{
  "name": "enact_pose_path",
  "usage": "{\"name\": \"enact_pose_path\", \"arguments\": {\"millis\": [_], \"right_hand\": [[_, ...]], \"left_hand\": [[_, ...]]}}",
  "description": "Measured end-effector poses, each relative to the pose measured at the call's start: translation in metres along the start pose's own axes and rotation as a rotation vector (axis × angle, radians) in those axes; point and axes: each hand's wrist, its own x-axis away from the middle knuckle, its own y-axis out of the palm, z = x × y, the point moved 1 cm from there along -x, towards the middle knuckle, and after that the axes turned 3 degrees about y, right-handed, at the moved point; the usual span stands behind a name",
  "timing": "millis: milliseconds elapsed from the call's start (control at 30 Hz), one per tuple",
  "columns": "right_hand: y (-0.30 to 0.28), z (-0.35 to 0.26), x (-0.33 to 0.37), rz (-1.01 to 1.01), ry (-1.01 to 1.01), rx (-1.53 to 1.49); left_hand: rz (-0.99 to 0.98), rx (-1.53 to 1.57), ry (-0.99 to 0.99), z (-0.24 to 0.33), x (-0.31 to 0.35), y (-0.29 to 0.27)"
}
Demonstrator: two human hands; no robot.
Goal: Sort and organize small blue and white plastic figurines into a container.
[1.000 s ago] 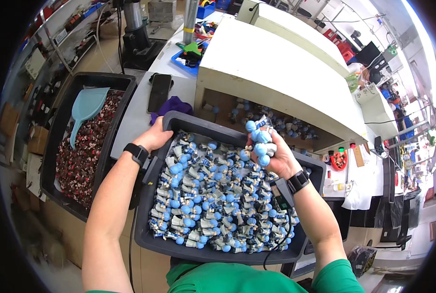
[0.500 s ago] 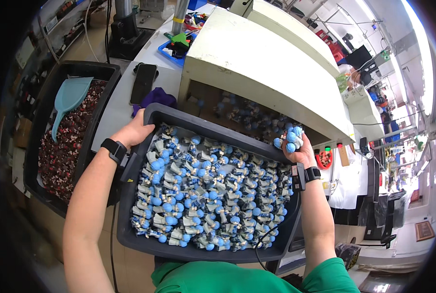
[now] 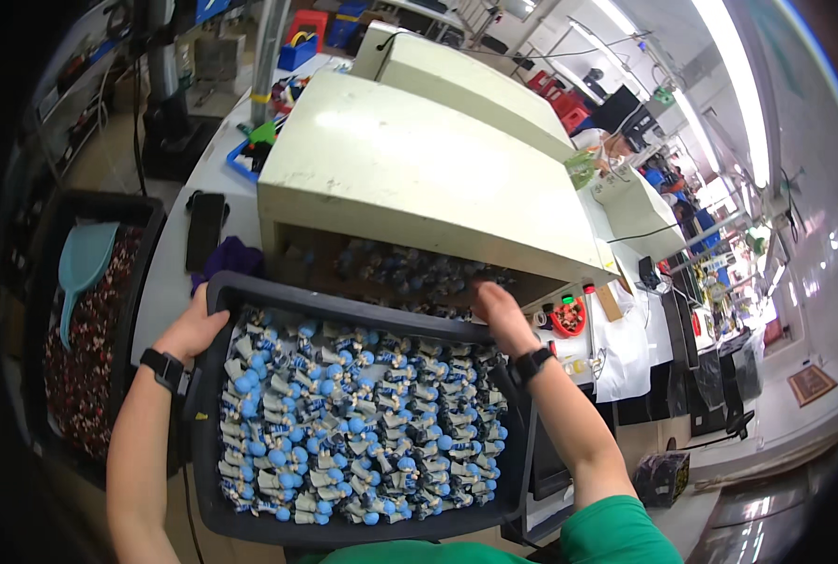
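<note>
A black plastic tray (image 3: 363, 315) full of small figurines (image 3: 363, 428) with blue heads and grey-and-blue bodies is tilted in front of me. My left hand (image 3: 193, 327) grips its far left corner, the thumb over the rim. My right hand (image 3: 501, 315) is past the tray's far right corner, at the opening of a cream-coloured box (image 3: 419, 179). Its fingertips reach in toward a heap of similar figurines (image 3: 410, 270) in the shadow inside. Whether those fingers hold anything cannot be made out.
On the left stands a black bin (image 3: 147, 221) of dark red and pale pieces, with a light blue dustpan (image 3: 83, 263) on top. A phone (image 3: 206, 230) and a purple cloth (image 3: 228, 258) lie on the white table. A red bowl (image 3: 569, 317) stands at the right.
My right hand has moved from beside the tray's right corner to the box opening; the blue-headed figurines it held no longer show in it. My left hand keeps its grip on the tray.
</note>
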Motion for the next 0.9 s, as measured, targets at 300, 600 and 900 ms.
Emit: {"name": "enact_pose_path", "arguments": {"millis": [300, 600, 900], "right_hand": [[-0.045, 0.009, 0.167, 0.529, -0.168, 0.636], [-0.008, 0.059, 0.3, 0.135, 0.571, 0.071], [-0.001, 0.057, 0.325, 0.153, 0.576, -0.052]], "left_hand": [[-0.006, 0.006, -0.121, 0.018, 0.006, -0.002], [-0.067, 0.115, -0.076, 0.002, 0.012, -0.006], [-0.024, 0.355, -0.376, -0.043, 0.204, 0.015]]}}
